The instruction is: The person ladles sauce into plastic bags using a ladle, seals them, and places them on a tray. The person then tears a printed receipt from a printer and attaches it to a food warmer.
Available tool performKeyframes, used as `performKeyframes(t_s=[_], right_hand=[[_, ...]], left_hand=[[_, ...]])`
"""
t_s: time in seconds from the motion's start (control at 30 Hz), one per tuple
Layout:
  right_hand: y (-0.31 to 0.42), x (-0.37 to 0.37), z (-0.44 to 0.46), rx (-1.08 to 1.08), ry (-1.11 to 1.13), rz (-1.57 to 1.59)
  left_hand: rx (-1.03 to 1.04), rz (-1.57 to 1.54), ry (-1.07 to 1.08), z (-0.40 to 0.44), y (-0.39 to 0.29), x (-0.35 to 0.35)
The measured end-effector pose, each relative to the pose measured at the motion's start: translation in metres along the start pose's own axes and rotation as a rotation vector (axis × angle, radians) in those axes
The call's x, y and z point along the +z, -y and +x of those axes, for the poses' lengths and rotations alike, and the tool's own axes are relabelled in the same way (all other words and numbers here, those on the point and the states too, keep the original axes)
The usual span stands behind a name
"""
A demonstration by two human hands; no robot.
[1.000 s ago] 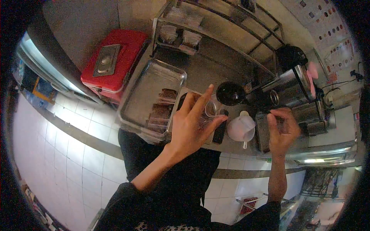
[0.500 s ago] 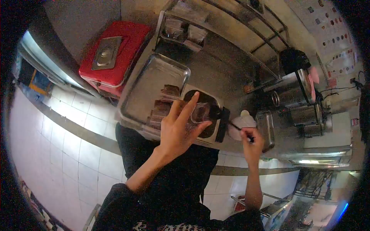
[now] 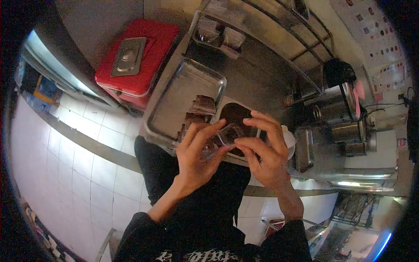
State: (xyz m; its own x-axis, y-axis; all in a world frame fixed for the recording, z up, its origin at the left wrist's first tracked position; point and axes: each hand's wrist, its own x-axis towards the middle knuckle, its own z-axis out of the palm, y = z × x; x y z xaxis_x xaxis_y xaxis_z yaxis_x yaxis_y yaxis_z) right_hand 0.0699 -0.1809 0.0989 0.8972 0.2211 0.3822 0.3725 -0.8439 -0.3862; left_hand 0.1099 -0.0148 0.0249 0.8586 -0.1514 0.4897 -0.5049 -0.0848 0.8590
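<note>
In the head view, my left hand [image 3: 194, 155] grips a small clear plastic bag [image 3: 228, 134] with dark contents between thumb and fingers. My right hand [image 3: 269, 159] pinches the bag's other side with thumb and index finger, its remaining fingers raised. Just behind the bag is a rectangular container of dark brown filling [image 3: 235, 112], partly covered by both hands. Several filled small bags [image 3: 203, 105] lie in the near right part of a large metal tray [image 3: 159, 111], left of the container.
A red cooler box [image 3: 163, 56] with a metal lid [image 3: 128, 56] on top stands at the left. A small tray with plastic bags [image 3: 233, 38] sits at the back. To the right are a white rounded item [image 3: 289, 139], a narrow metal tray [image 3: 304, 148] and metal appliances [image 3: 347, 131].
My right hand has let go of a dark-handled utensil and moved left to the bag. The utensil no longer shows. My left hand keeps hold of the bag.
</note>
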Motion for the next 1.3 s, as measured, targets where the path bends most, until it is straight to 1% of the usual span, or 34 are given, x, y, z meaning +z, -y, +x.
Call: performKeyframes(t_s=[0.1, 0.2, 0.3, 0.4, 0.47, 0.53, 0.6, 0.7, 0.8, 0.87, 0.93, 1.0, 1.07, 1.13, 1.17, 1.2, 1.27, 1.3], right_hand=[[0.001, 0.008, 0.005, -0.045, -0.03, 0.026], [0.005, 0.017, 0.009, 0.099, -0.14, 0.193], [0.0, 0.018, 0.012, 0.06, -0.117, 0.252], [0.002, 0.011, 0.023, 0.098, -0.054, 0.318], [0.009, 0.001, 0.042, 0.175, -0.036, 0.307], [0.007, -0.006, 0.057, 0.166, -0.017, 0.3], [0.001, -0.011, 0.071, 0.06, 0.005, 0.297], [-0.006, -0.021, 0.085, 0.097, 0.033, 0.37], [-0.009, -0.034, 0.103, 0.055, -0.012, 0.362], [-0.003, -0.048, 0.122, 0.092, -0.096, 0.329], [-0.001, -0.062, 0.135, 0.107, -0.116, 0.332], [-0.009, -0.076, 0.149, 0.091, -0.079, 0.366], [-0.02, -0.082, 0.162, 0.073, -0.087, 0.336], [-0.031, -0.082, 0.172, 0.07, -0.085, 0.335], [-0.037, -0.081, 0.176, 0.077, -0.078, 0.349], [-0.042, -0.075, 0.178, 0.082, -0.072, 0.36], [-0.052, -0.054, 0.175, 0.15, -0.025, 0.481], [-0.058, -0.04, 0.171, 0.183, 0.003, 0.54]], left_hand=[[-0.053, -0.104, 0.005, 0.001, 0.002, -0.017], [-0.115, -0.157, 0.026, 0.007, -0.001, -0.029], [-0.13, -0.14, 0.084, 0.018, 0.0, -0.039], [-0.137, -0.138, 0.162, 0.033, -0.005, -0.049], [-0.104, -0.128, 0.182, 0.046, -0.009, -0.051], [-0.089, -0.123, 0.21, 0.06, -0.012, -0.052], [-0.091, -0.115, 0.238, 0.077, -0.017, -0.053], [-0.04, -0.107, 0.25, 0.1, -0.02, -0.053], [-0.036, -0.047, 0.249, 0.125, -0.038, -0.053], [-0.068, -0.003, 0.25, 0.143, -0.051, -0.05], [-0.107, 0.006, 0.245, 0.155, -0.064, -0.046], [-0.145, -0.021, 0.23, 0.169, -0.073, -0.038], [-0.198, -0.008, 0.21, 0.183, -0.081, -0.034], [-0.222, 0.045, 0.214, 0.196, -0.081, -0.028], [-0.206, 0.117, 0.263, 0.202, -0.08, -0.028], [-0.295, 0.008, 0.226, 0.204, -0.073, -0.025], [-0.474, -0.213, 0.146, 0.193, -0.039, -0.016], [-0.404, -0.024, 0.159, 0.182, -0.008, -0.019]])
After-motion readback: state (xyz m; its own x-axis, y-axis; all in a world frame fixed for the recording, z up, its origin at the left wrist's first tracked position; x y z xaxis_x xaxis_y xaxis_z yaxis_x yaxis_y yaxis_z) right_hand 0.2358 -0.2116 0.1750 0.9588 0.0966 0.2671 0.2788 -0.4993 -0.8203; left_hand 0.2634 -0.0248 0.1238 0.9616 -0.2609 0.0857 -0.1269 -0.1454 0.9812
